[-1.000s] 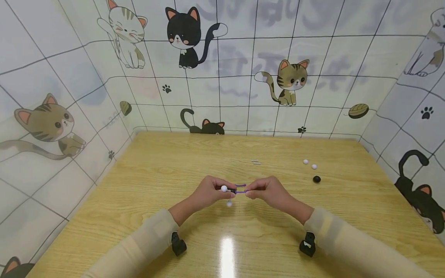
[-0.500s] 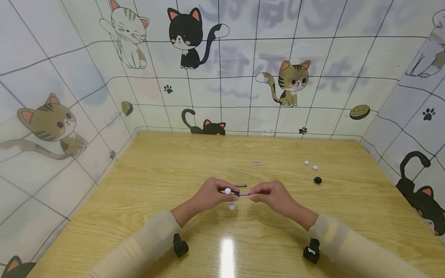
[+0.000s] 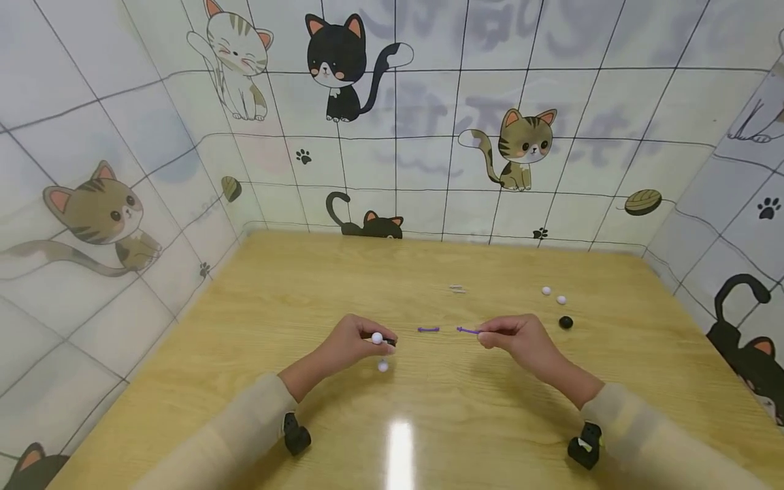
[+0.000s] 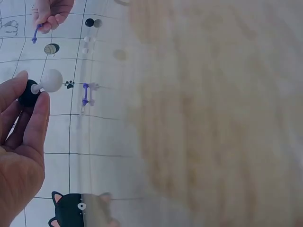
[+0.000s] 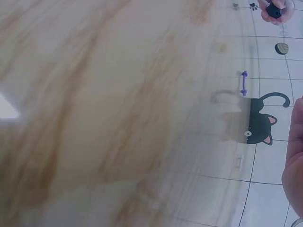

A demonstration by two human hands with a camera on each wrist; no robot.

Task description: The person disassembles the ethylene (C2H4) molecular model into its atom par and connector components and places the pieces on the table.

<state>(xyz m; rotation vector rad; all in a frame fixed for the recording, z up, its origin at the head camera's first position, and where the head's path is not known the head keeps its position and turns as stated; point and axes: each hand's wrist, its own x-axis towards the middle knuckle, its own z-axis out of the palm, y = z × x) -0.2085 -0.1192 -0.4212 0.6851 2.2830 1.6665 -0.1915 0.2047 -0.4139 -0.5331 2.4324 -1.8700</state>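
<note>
My left hand [image 3: 352, 344] pinches a black ball [image 4: 29, 97] of a molecular model between thumb and fingers. A white ball [image 4: 52, 80] joins it by a short white peg, and another white ball [image 3: 382, 367] hangs below in the head view. My right hand [image 3: 517, 337] pinches one end of a thin purple connector [image 3: 468, 330], whose free end points left, apart from the black ball. Between the hands, a second purple connector [image 3: 428, 330] lies on the table. In the right wrist view only the edge of my right hand [image 5: 294, 158] shows.
Small white connector pegs [image 3: 457, 290] lie farther back on the wooden table [image 3: 318, 272]. Toward the back right are two loose white balls, one [image 3: 546, 290] slightly behind the other [image 3: 561, 299], and a loose black ball [image 3: 566, 322]. Cat-patterned walls [image 3: 422, 170] enclose the back and sides.
My hands have moved apart: the left one leftward with the ball assembly, the right one rightward. The pinched purple connector has come away from the black ball.
</note>
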